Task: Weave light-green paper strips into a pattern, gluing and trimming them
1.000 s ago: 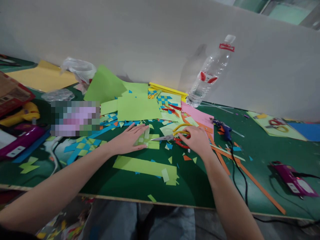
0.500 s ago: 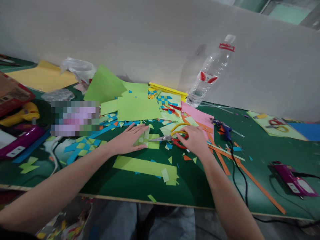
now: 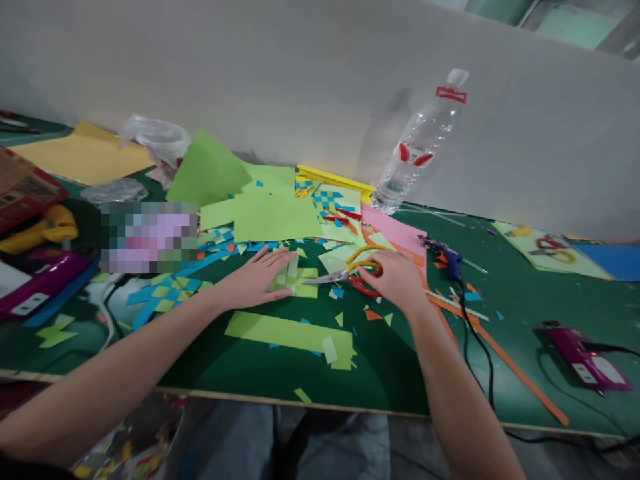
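My left hand (image 3: 265, 277) lies flat with its fingers stretched out, pressing on light green paper strips (image 3: 306, 283) on the table. My right hand (image 3: 395, 277) grips a pair of scissors (image 3: 345, 275) with yellow and red handles. The scissors' blades point left, their tips over the green strips close to my left thumb. Nearer the table's front edge lies a longer green paper strip (image 3: 285, 332) with a small pale piece on it. Blue and green woven strips (image 3: 170, 293) lie left of my left hand.
Green paper sheets (image 3: 277, 217) lie behind my hands. A clear plastic bottle (image 3: 420, 143) leans on the grey wall. A blue glue gun (image 3: 450, 260), its cable, orange strips (image 3: 520, 373) and a purple box (image 3: 587, 360) are at right. At left lies a yellow tool (image 3: 47, 230).
The scissors and my right hand have shifted slightly to the right, drawing the blade tips back a little. My left hand stays flat on the paper.
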The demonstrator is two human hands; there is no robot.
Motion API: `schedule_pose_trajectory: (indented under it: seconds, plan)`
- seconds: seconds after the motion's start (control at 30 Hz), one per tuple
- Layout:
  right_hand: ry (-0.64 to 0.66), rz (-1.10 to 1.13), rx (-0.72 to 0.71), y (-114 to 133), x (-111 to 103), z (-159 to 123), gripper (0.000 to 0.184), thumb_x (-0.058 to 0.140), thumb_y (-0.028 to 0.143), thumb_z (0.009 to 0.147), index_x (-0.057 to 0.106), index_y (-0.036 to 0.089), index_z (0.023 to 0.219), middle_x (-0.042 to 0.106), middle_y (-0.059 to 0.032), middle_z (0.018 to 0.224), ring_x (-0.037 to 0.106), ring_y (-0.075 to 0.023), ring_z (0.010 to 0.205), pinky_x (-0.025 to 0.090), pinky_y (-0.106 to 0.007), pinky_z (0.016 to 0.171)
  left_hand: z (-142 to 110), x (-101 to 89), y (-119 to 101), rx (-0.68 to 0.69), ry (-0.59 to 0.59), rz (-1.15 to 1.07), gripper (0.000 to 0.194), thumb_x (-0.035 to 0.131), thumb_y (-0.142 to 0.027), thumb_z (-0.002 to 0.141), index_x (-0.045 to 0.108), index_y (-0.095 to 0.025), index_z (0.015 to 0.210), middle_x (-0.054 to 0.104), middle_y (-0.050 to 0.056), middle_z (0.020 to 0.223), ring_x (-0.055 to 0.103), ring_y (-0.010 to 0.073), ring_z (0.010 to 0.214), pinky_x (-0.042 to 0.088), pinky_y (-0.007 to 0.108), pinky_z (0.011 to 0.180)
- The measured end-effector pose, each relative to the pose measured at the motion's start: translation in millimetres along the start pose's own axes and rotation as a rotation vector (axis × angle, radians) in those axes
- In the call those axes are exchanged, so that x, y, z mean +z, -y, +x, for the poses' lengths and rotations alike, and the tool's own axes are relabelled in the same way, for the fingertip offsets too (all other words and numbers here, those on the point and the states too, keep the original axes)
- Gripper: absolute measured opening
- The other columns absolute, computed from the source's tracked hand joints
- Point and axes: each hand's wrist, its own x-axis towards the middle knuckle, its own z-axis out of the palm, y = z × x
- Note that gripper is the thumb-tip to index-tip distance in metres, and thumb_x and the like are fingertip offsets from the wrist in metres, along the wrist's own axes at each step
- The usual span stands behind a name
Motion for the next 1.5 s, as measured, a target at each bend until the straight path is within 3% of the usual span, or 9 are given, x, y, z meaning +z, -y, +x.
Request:
schedule_pose_trajectory:
  seconds: [0.3, 0.6, 0.9, 1.3, 1.5]
  plan:
    - [-0.096, 0.001, -0.033, 7.7, 4.6, 0.0, 0.027, 0.054, 0.044, 0.087, 0.063, 0.019, 0.083, 0.071, -0.0056, 0.088, 0.062, -0.0208, 0.082, 0.035, -0.035, 0.078, 0.2, 0.4, 0.3, 0.007, 0.002, 0.012, 0.079, 0.033, -0.066, 0.089, 0.019, -0.018, 0.150, 0.030, 0.011, 0.154, 0.024, 0.0252, 0.143, 0.009, 0.044, 0.118]
    - [-0.031, -0.010, -0.027, 0.4, 0.9, 0.5, 0.026, 0.056, 0.044, 0.087, 0.063, 0.020, 0.080, 0.070, -0.0044, 0.084, 0.062, -0.0202, 0.080, 0.035, -0.034, 0.077, 0.7, -1.1, -1.6, 0.005, 0.009, 0.020, 0.078, 0.033, -0.065, 0.090, 0.020, -0.018, 0.150, 0.031, 0.011, 0.154, 0.024, 0.0243, 0.143, 0.010, 0.044, 0.118]
    - [-0.099, 0.004, -0.057, 6.5, 5.1, -0.4, 0.027, 0.051, 0.043, 0.091, 0.062, 0.019, 0.085, 0.071, -0.0057, 0.089, 0.063, -0.0206, 0.083, 0.035, -0.035, 0.078, 0.1, 0.4, 0.4, 0.011, 0.003, 0.016, 0.078, 0.032, -0.066, 0.090, 0.019, -0.018, 0.150, 0.031, 0.011, 0.154, 0.023, 0.0246, 0.143, 0.009, 0.045, 0.118]
    - [-0.036, -0.007, -0.057, 2.2, -0.4, -0.5, 0.027, 0.051, 0.043, 0.090, 0.063, 0.020, 0.083, 0.071, -0.0050, 0.085, 0.062, -0.0211, 0.085, 0.035, -0.035, 0.079, 0.3, -0.2, -0.5, 0.012, -0.006, 0.001, 0.078, 0.034, -0.065, 0.089, 0.021, -0.018, 0.150, 0.032, 0.011, 0.153, 0.024, 0.0248, 0.143, 0.010, 0.044, 0.118]
    - [-0.094, 0.002, -0.046, 3.9, 2.1, -0.7, 0.028, 0.050, 0.043, 0.091, 0.063, 0.019, 0.085, 0.071, -0.0064, 0.089, 0.062, -0.0213, 0.086, 0.035, -0.035, 0.080, 0.6, 0.0, 0.1, 0.011, 0.011, 0.012, 0.077, 0.033, -0.065, 0.090, 0.021, -0.018, 0.150, 0.031, 0.011, 0.154, 0.023, 0.0245, 0.144, 0.009, 0.044, 0.118]
